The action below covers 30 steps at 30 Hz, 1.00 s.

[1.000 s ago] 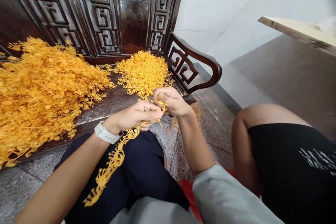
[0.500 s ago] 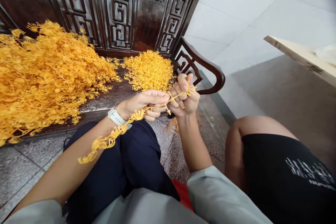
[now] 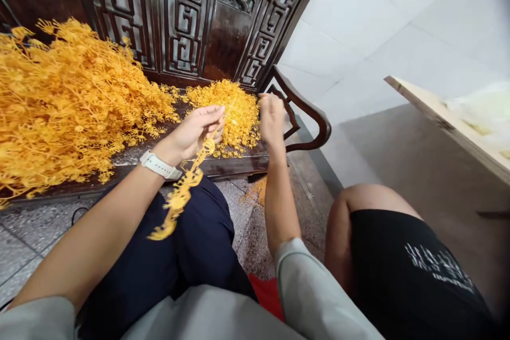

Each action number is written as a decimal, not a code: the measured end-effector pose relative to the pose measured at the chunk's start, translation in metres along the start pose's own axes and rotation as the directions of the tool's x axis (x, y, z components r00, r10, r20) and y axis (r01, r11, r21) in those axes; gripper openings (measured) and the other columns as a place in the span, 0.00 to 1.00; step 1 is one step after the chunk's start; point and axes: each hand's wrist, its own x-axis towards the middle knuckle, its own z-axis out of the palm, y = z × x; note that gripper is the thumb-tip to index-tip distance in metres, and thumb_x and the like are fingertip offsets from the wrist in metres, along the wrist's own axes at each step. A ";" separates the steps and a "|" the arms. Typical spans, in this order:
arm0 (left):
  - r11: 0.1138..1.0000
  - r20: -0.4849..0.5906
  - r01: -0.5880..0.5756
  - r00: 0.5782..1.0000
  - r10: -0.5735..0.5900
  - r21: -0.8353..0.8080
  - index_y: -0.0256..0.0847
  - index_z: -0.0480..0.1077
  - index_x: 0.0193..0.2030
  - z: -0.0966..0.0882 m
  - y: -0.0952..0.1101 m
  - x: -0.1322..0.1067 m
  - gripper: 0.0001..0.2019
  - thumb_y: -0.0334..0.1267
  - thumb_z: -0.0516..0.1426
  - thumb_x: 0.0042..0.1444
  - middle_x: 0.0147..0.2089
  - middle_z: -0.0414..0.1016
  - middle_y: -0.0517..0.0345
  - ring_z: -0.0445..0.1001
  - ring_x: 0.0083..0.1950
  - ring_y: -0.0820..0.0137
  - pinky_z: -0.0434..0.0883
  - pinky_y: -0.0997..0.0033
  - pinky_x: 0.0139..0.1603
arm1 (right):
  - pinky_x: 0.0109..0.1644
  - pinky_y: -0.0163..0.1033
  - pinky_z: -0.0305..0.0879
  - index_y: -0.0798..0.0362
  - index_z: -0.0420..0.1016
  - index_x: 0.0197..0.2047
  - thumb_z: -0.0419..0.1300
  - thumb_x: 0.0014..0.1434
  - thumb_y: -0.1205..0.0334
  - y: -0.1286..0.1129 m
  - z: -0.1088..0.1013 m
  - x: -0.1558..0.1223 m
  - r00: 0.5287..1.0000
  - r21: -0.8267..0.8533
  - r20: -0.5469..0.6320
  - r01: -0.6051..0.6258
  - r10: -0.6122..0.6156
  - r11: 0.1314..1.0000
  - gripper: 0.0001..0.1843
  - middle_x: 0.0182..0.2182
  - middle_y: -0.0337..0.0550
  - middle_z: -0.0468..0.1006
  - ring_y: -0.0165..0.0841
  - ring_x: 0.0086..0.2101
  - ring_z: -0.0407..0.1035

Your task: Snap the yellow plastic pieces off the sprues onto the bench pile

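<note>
Large heap (image 3: 67, 111) of orange sprigs on dark carved bench (image 3: 215, 167). Left hand (image 3: 191, 133), watch (image 3: 158, 164) on wrist, pinching orange strand (image 3: 185, 188) that hangs over navy trousers (image 3: 203, 239). Small heap (image 3: 237, 114) of orange bits just behind. Right hand (image 3: 272, 119), fingers curled, beside heap and armrest (image 3: 314, 122); any hold cannot be told. Seated person's black shorts (image 3: 398, 265). Wooden board (image 3: 450, 130), far right.

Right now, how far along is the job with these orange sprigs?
Probably early. Done: the smaller heap of loose orange pieces on the dark wooden bench looks like finished work. In hand: the left hand grips a branched orange strand, while the right hand is bunched beside the heap, whatever it holds hidden. Left: the much larger pile of branched sprigs, so most seems to remain.
</note>
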 end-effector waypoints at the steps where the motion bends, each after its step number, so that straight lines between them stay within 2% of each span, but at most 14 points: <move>1: 1.000 -0.069 -0.023 0.997 0.024 0.021 0.41 0.66 0.28 -0.002 -0.002 0.002 0.19 0.43 0.66 0.67 0.24 0.58 0.65 0.57 0.22 0.78 0.59 0.76 0.24 | 0.62 0.49 0.69 0.56 0.80 0.56 0.64 0.71 0.42 0.012 0.013 0.004 0.995 -0.204 0.090 -0.019 0.038 0.979 0.25 0.55 0.59 0.77 0.43 0.57 0.73; 3: 0.994 -0.186 -0.032 0.981 0.050 0.101 0.40 0.68 0.30 -0.004 -0.006 0.005 0.17 0.40 0.63 0.70 0.26 0.63 0.63 0.61 0.23 0.78 0.61 0.77 0.25 | 0.70 0.60 0.62 0.58 0.80 0.62 0.63 0.70 0.39 0.027 0.032 0.001 0.978 -0.411 0.194 0.005 0.082 0.911 0.32 0.68 0.70 0.68 0.54 0.68 0.63; 5: 0.980 -0.258 -0.017 0.964 0.069 0.198 0.40 0.67 0.29 -0.004 -0.008 0.005 0.18 0.39 0.59 0.73 0.27 0.66 0.60 0.65 0.25 0.78 0.63 0.76 0.27 | 0.66 0.58 0.67 0.56 0.80 0.62 0.54 0.74 0.34 0.027 0.043 -0.016 0.971 -0.280 0.232 0.008 0.060 0.960 0.35 0.68 0.67 0.70 0.52 0.67 0.66; 7: 0.962 -0.297 -0.024 0.949 0.107 0.270 0.40 0.66 0.29 -0.004 -0.009 0.006 0.19 0.39 0.58 0.75 0.29 0.68 0.59 0.67 0.26 0.77 0.65 0.75 0.30 | 0.55 0.49 0.74 0.53 0.82 0.56 0.48 0.74 0.30 0.013 0.049 -0.041 0.962 0.033 0.271 -0.045 0.034 0.998 0.37 0.57 0.59 0.79 0.43 0.54 0.74; 8: 0.955 -0.315 -0.039 0.940 0.135 0.293 0.40 0.66 0.30 -0.004 -0.009 0.006 0.19 0.39 0.58 0.75 0.30 0.69 0.58 0.67 0.28 0.77 0.67 0.75 0.31 | 0.49 0.45 0.74 0.52 0.83 0.52 0.50 0.73 0.28 0.003 0.051 -0.055 0.946 0.172 0.322 -0.092 0.032 0.981 0.36 0.49 0.53 0.81 0.39 0.47 0.75; 11: 0.939 -0.354 -0.088 0.911 0.210 0.332 0.41 0.65 0.33 -0.005 -0.010 0.010 0.16 0.39 0.60 0.74 0.34 0.70 0.59 0.68 0.31 0.76 0.69 0.75 0.36 | 0.37 0.37 0.67 0.50 0.80 0.40 0.63 0.68 0.31 -0.027 0.060 -0.088 0.905 0.364 0.426 -0.171 -0.001 0.916 0.28 0.32 0.39 0.74 0.30 0.32 0.67; 13: 0.931 -0.365 -0.094 0.902 0.230 0.353 0.42 0.66 0.37 -0.007 -0.013 0.011 0.13 0.39 0.64 0.71 0.36 0.71 0.59 0.70 0.34 0.75 0.70 0.75 0.38 | 0.32 0.36 0.61 0.49 0.75 0.35 0.66 0.68 0.37 -0.037 0.069 -0.101 0.932 0.421 0.362 -0.153 -0.011 0.894 0.24 0.26 0.34 0.66 0.28 0.27 0.60; 16: 0.895 -0.312 -0.038 0.930 0.195 0.445 0.42 0.69 0.43 -0.013 -0.022 0.008 0.14 0.41 0.70 0.64 0.38 0.74 0.57 0.72 0.36 0.73 0.70 0.75 0.36 | 0.32 0.36 0.56 0.49 0.74 0.35 0.65 0.70 0.39 -0.040 0.081 -0.106 0.978 0.502 0.206 -0.111 0.006 0.858 0.22 0.27 0.34 0.64 0.27 0.26 0.56; 19: 0.836 -0.182 0.026 0.979 0.090 0.548 0.42 0.72 0.44 -0.014 -0.028 0.003 0.15 0.46 0.70 0.64 0.31 0.71 0.61 0.66 0.26 0.74 0.59 0.74 0.26 | 0.32 0.35 0.56 0.49 0.74 0.36 0.67 0.67 0.38 -0.039 0.085 -0.101 0.987 0.545 0.155 -0.113 0.033 0.831 0.22 0.29 0.35 0.64 0.27 0.27 0.56; 21: 0.813 -0.128 0.015 0.989 0.074 0.583 0.42 0.73 0.41 -0.012 -0.026 -0.001 0.11 0.44 0.68 0.66 0.24 0.62 0.66 0.56 0.21 0.76 0.49 0.72 0.23 | 0.30 0.35 0.55 0.48 0.71 0.35 0.67 0.66 0.34 -0.041 0.079 -0.096 0.976 0.549 0.192 -0.195 0.105 0.813 0.26 0.26 0.33 0.61 0.27 0.25 0.53; 23: 0.786 -0.106 -0.018 0.989 0.106 0.618 0.41 0.74 0.37 -0.010 -0.020 -0.004 0.09 0.38 0.68 0.65 0.22 0.57 0.68 0.50 0.20 0.77 0.44 0.70 0.24 | 0.28 0.34 0.52 0.48 0.69 0.34 0.65 0.66 0.31 -0.043 0.067 -0.091 0.940 0.555 0.288 -0.318 0.181 0.769 0.28 0.24 0.31 0.57 0.27 0.24 0.49; 25: 0.761 -0.076 -0.029 0.992 0.103 0.648 0.40 0.74 0.32 -0.009 -0.012 -0.006 0.10 0.36 0.69 0.63 0.22 0.58 0.67 0.50 0.21 0.77 0.44 0.69 0.26 | 0.27 0.34 0.49 0.48 0.67 0.33 0.64 0.66 0.30 -0.044 0.053 -0.086 0.887 0.560 0.415 -0.424 0.202 0.712 0.29 0.22 0.30 0.54 0.27 0.23 0.47; 27: 0.769 -0.037 -0.036 0.996 0.077 0.638 0.41 0.75 0.32 -0.011 -0.008 -0.007 0.12 0.40 0.69 0.63 0.23 0.57 0.66 0.50 0.22 0.76 0.46 0.68 0.26 | 0.26 0.35 0.46 0.48 0.67 0.32 0.63 0.66 0.30 -0.043 0.041 -0.084 0.834 0.549 0.516 -0.498 0.196 0.671 0.29 0.21 0.29 0.51 0.27 0.23 0.44; 30: 0.734 0.004 -0.079 0.995 0.104 0.674 0.43 0.75 0.35 -0.015 -0.010 -0.007 0.12 0.46 0.65 0.67 0.23 0.57 0.65 0.51 0.23 0.73 0.49 0.68 0.28 | 0.25 0.36 0.39 0.48 0.70 0.34 0.63 0.66 0.30 -0.039 0.034 -0.087 0.807 0.537 0.544 -0.546 0.230 0.643 0.29 0.20 0.28 0.50 0.27 0.22 0.39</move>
